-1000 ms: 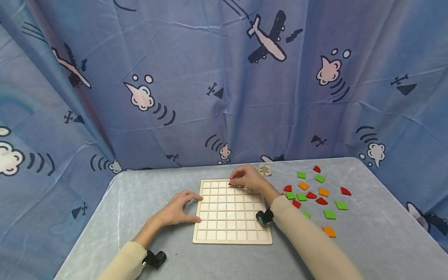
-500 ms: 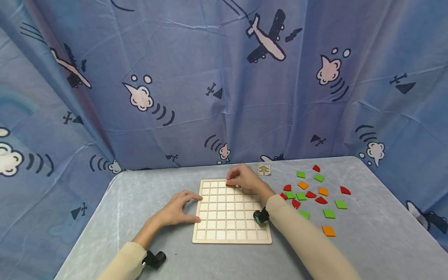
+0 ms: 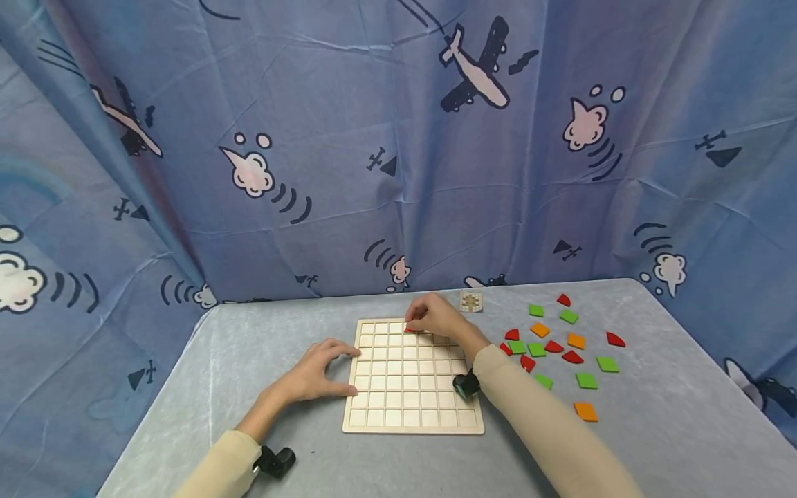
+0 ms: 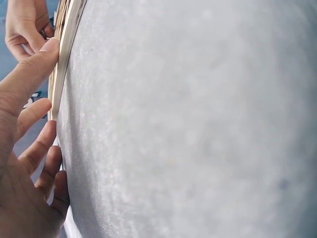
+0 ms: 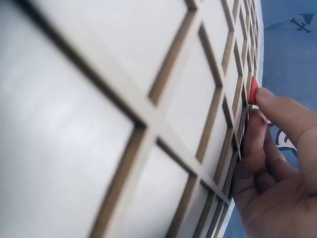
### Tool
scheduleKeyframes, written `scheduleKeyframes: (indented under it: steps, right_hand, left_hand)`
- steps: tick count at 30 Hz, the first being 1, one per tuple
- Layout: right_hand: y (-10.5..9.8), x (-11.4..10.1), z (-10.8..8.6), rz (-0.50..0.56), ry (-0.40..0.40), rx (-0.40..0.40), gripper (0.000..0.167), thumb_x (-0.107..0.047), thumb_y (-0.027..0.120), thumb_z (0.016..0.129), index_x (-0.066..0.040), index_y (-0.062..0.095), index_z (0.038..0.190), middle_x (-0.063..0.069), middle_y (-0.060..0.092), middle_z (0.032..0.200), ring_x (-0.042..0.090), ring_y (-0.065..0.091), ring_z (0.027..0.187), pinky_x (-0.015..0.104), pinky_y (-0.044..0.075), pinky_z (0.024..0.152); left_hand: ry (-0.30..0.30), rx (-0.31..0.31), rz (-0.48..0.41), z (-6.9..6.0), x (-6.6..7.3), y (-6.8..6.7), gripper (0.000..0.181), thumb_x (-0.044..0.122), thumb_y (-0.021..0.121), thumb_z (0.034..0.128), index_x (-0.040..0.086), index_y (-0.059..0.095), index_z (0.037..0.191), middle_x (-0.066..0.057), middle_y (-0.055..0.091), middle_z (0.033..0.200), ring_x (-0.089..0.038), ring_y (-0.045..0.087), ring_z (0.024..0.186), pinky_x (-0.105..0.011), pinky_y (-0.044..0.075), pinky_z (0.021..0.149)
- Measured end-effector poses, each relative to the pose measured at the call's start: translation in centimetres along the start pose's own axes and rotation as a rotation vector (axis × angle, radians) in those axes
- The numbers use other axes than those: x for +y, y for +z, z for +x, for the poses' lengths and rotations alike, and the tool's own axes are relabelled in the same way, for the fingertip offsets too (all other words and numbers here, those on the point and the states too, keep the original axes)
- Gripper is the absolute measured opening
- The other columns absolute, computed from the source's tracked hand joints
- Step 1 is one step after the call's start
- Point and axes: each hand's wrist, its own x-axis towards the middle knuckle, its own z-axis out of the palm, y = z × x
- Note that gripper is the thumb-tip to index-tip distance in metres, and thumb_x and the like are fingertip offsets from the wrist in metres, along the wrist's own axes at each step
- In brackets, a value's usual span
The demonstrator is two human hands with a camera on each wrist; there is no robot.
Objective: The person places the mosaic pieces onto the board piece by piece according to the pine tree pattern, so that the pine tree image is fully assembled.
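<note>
A wooden grid board [image 3: 402, 382] with square recesses lies on the table. My right hand [image 3: 439, 319] is over the board's far rows and pinches a red quarter-circle tile [image 5: 253, 91] between thumb and fingertips. In the right wrist view the tile is at the grid's surface; whether it sits inside a recess I cannot tell. At the board's left edge, my left hand [image 3: 316, 374] rests with thumb and fingers spread, touching the rim. The left wrist view shows the left thumb [image 4: 42, 57] against that wooden edge.
Right of the board lie scattered green tiles [image 3: 587, 381], orange tiles [image 3: 585, 411] and red quarter-circle tiles [image 3: 615, 339]. A small patterned card [image 3: 471, 302] is beyond the board's far right corner. A blue printed curtain [image 3: 324, 173] hangs behind the table.
My right hand has shifted slightly left along the board's far row with the red quarter-circle tile, then a touch back right. My left hand stays at the edge.
</note>
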Motion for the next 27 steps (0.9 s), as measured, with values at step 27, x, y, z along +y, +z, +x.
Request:
scheduleKeyframes:
  steps: [27]
  right_hand:
    - [-2.1, 0.2, -1.7, 0.082, -0.046, -0.019, 0.017, -0.006, 0.072, 0.093, 0.007, 0.072, 0.104, 0.004, 0.070, 0.090, 0.022, 0.064, 0.081, 0.036, 0.053, 0.069]
  left_hand:
    - [0.012, -0.006, 0.008, -0.1, 0.0, 0.1, 0.065, 0.043, 0.089, 0.0784, 0.017, 0.066, 0.134, -0.004, 0.053, 0.134, -0.033, 0.044, 0.123, -0.059, 0.036, 0.100]
